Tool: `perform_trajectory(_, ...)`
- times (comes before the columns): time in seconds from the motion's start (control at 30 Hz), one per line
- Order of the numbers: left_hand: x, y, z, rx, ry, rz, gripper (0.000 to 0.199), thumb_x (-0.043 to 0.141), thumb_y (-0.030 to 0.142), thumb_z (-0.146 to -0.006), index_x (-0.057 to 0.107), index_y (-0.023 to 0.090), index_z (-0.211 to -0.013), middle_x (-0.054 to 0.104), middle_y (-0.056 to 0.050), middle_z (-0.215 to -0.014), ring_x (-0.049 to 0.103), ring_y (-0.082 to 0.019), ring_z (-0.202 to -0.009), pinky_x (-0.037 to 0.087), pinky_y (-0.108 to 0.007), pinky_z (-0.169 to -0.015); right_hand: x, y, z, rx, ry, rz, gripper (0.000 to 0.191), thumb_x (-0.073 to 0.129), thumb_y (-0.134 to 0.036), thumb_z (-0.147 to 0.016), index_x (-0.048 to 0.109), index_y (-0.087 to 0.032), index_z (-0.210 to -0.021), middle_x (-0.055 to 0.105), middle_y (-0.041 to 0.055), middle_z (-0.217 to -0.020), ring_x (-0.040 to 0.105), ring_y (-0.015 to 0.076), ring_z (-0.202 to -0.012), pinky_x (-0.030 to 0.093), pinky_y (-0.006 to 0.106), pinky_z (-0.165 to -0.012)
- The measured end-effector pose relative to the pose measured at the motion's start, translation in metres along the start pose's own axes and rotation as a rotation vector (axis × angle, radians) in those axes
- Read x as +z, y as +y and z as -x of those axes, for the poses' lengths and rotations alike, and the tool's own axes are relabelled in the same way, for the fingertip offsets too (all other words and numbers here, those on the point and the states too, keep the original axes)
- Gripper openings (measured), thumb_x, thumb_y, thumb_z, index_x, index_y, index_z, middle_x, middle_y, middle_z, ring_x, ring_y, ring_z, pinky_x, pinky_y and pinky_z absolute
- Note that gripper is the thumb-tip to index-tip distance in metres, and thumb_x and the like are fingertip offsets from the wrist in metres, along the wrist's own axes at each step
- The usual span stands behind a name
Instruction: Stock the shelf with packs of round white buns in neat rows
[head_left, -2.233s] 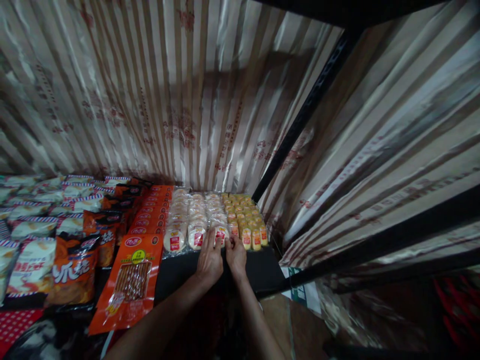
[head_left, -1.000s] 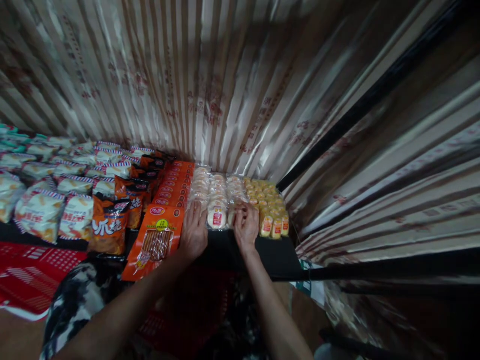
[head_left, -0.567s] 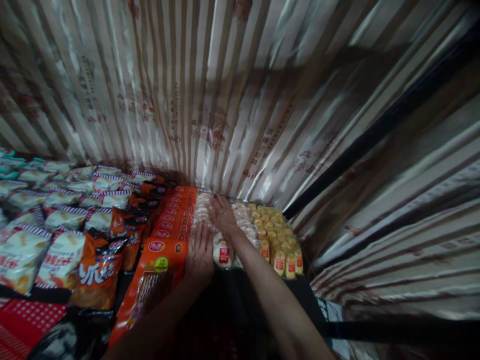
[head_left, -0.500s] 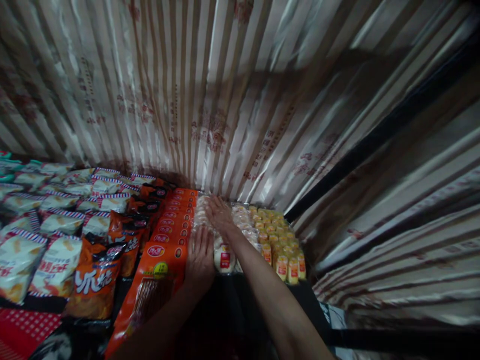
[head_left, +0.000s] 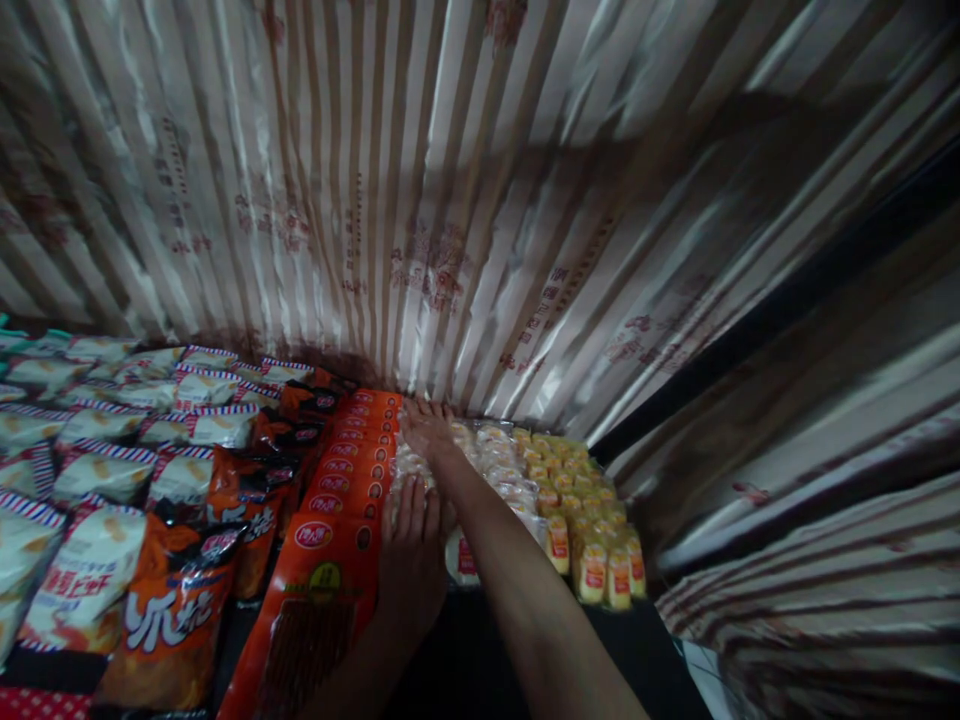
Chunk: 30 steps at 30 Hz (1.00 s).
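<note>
Clear-wrapped, pale round pastries [head_left: 463,557] with red labels stand in a row between orange snack packets and yellow packaged cakes. My left hand [head_left: 411,555] lies on the near part of the row, fingers stretched forward, beside the orange packets [head_left: 337,560]. Further back, my right hand [head_left: 433,432] rests with extended fingers on the far end of the same row, near the curtain. Both palms are turned down and hide much of the pastries beneath. Neither hand is wrapped round anything.
To the right stand the yellow packaged cakes [head_left: 592,510]. On the left are black-and-orange snack bags [head_left: 180,610] and several rows of white bags [head_left: 90,570]. A striped curtain [head_left: 360,200] hangs behind, and a dark pole [head_left: 735,310] slants across the right.
My right hand has shifted slightly left and sits at the far end of the pastry row. My left hand remains on the near part. The view has moved a little, lowering the goods in the picture.
</note>
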<state>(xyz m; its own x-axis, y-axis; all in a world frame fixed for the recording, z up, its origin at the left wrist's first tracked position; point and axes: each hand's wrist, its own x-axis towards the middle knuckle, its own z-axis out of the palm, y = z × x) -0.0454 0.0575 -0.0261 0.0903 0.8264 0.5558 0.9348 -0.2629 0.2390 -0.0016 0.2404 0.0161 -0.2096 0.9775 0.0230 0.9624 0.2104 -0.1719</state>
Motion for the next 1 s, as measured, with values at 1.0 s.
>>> perform_trajectory(1.0,0.0,-0.003,0.016,0.055,0.102,-0.006,0.041,0.046,0.024,-0.085,0.048,0.009,-0.123,0.046,-0.017,-0.135,0.029,-0.03,-0.134,0.028,-0.05,-0.108,0.004,-0.012,0.023,0.058,-0.077,0.005,0.066,0.019,-0.061,-0.088,0.02,-0.027,-0.144,0.013,0.0009,-0.153,0.009,0.0215,-0.14,0.006,0.043,-0.111)
